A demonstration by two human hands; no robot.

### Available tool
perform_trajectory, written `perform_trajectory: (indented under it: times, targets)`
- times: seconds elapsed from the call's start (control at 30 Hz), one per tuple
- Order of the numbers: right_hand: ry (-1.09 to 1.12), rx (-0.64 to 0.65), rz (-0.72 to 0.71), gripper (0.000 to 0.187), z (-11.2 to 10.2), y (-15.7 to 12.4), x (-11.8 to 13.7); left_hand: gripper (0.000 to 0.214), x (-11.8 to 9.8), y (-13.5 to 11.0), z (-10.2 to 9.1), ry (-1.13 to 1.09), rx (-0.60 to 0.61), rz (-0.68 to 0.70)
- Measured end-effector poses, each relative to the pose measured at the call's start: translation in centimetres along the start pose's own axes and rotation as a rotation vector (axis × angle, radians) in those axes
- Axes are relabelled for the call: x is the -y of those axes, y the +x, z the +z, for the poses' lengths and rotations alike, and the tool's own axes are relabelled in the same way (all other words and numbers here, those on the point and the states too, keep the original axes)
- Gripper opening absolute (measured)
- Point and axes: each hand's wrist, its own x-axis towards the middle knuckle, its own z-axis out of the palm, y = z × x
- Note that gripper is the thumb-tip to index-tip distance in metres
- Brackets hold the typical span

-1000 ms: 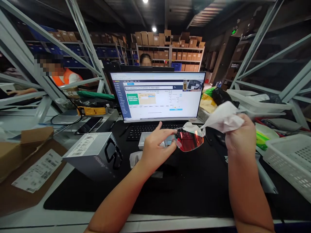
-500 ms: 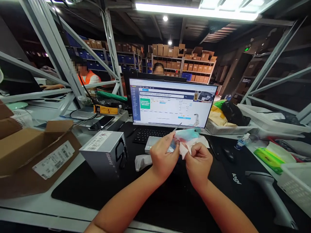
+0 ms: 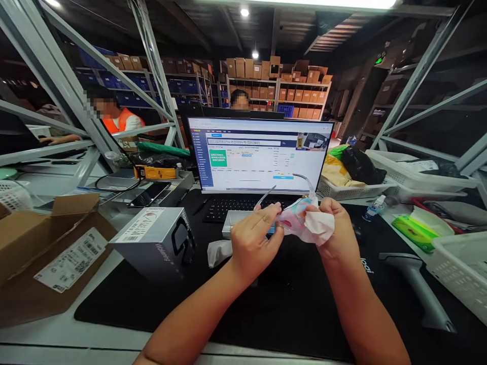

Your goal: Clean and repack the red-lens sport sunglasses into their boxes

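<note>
My left hand pinches a pair of tinted glasses with a reddish lens and thin temple arms that stick up toward the monitor. My right hand is closed on a white cloth pressed against the lens. Both hands hover above a black desk mat, in front of a keyboard and a lit monitor. A grey glasses box stands to the left of my left arm. Another crumpled white cloth lies on the mat below my left hand.
An open cardboard box sits at the left. A barcode scanner, green packet and white baskets are at the right. Two people sit behind the metal racking at the back, before shelves of cartons.
My right hand came in from the right with the cloth and now presses it on the lens. The glasses rose slightly in my left hand. My view shifted.
</note>
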Motion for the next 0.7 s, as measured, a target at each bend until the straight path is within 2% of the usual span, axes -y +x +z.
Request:
perform_trajectory:
  times: [0.07, 0.2, 0.3, 0.4, 0.57, 0.7]
  targets:
    - [0.084, 0.003, 0.002, 0.063, 0.4, -0.1, -0.8, 0.036, 0.2, 0.0, 0.1, 0.017, 0.021, 0.001]
    - [0.132, -0.03, -0.207, 0.051, 1.6, -1.9, -3.6, 0.033, 0.4, -0.1, 0.4, 0.066, -0.03, -0.059]
    - [0.048, 0.086, -0.325, 0.035, 2.1, -3.5, -5.0, 0.03, 0.6, 0.0, 0.1, 0.032, -0.084, -0.154]
    - [-0.035, 0.169, -0.305, 0.032, 2.0, -4.0, -5.5, 0.028, 0.6, 0.2, -0.5, 0.026, -0.095, -0.191]
    - [-0.196, -0.027, -0.313, 0.051, 1.6, -3.4, -5.8, 0.027, 0.6, 0.1, -0.4, 0.026, -0.039, -0.118]
    - [-0.058, -0.038, -0.223, 0.057, 1.5, -2.4, -5.0, 0.03, 0.5, 0.2, -0.2, 0.034, 0.005, -0.108]
